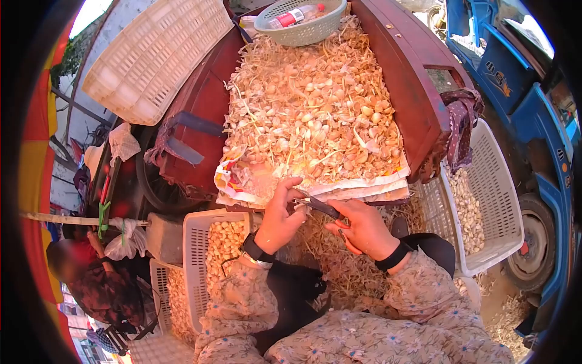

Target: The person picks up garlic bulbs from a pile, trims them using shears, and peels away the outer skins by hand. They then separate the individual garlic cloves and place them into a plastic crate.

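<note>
While my right hand (pixel 362 229) grips 1 dark tool (pixel 324 207) in the head view, my left hand (pixel 279 217) curls at its tip; whether it pinches anything, I cannot tell. The tool is between them, near the heaped garlic (pixel 312 118).

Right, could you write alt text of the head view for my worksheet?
A person's right hand grips a dark tool, its tip at the left hand, before a red cart spread with garlic cloves and husks. Crates of cloves stand on both sides; a green basket holding a bottle rests at the far end.
</note>
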